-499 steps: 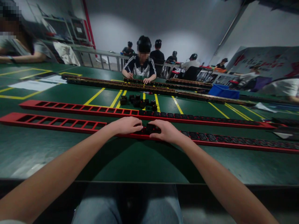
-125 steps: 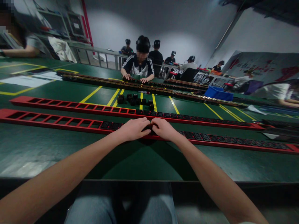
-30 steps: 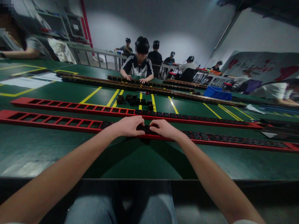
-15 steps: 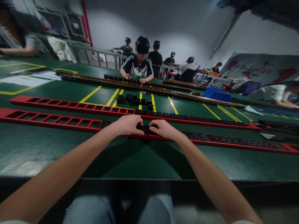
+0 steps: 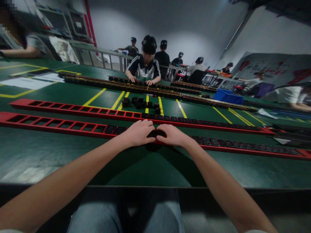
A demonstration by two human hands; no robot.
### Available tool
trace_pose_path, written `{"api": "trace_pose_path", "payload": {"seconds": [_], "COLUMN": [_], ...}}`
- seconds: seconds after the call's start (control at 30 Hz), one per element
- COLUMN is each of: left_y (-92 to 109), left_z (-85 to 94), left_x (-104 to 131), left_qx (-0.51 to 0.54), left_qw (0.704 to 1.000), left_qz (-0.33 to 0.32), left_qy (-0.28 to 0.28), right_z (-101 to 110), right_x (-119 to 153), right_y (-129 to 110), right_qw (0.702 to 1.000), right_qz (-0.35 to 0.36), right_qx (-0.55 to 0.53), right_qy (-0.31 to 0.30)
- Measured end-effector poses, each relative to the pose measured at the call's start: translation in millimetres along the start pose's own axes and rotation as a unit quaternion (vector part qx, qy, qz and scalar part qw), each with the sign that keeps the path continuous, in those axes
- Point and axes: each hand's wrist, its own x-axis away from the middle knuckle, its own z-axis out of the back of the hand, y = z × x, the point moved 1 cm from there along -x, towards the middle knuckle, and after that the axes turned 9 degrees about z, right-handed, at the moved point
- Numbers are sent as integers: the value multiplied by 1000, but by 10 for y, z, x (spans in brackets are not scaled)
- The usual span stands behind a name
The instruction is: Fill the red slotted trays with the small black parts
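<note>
Two long red strips lie across the green table, the near strip [image 5: 80,128] and the far strip [image 5: 97,111]. Their left parts show bare rectangular openings, while black modules [image 5: 213,141] fill the right parts. Over the middle of the near strip, my left hand [image 5: 142,132] curls its fingers down onto the strip. Close on its right is my right hand [image 5: 172,134], also curled, with thumb and fingertips at the strip. A dark piece seems to lie between the hands, but the fingertips hide what each one grips.
Loose black modules [image 5: 139,103] lie beyond the far strip. Farther back are long dark rails [image 5: 116,85] and a blue bin [image 5: 227,96]. A person [image 5: 145,64] works across the table, both hands at the rails. White papers [image 5: 26,82] lie at the left.
Both hands have shifted slightly right along the near strip. More black modules now show left of my left hand. The view has moved a little.
</note>
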Motion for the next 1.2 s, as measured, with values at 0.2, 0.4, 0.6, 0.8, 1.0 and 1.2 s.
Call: {"api": "trace_pose_path", "payload": {"seconds": [0.2,0.4,0.6,0.8,1.0,1.2], "left_y": [27,63,65,71,28,-60], "left_z": [13,-13,2,17,84,60], "left_x": [14,24,16,8,31,67], "left_qx": [-20,-31,-24,-10,12,105], "left_qw": [1000,999,999,999,1000,993], "left_qz": [13,18,21,34,22,36], "left_qy": [5,13,12,4,-12,-24], "right_z": [0,7,-6,5,12,-54], "right_x": [-5,-8,-4,-13,-1,30], "right_y": [1,-8,-3,-24,-24,-86], "right_qw": [1000,1000,1000,1000,1000,1000], "right_qz": [0,5,1,1,-3,-28], "right_qx": [-5,-12,2,1,-1,5], "right_qy": [1,5,0,-2,-1,3]}}
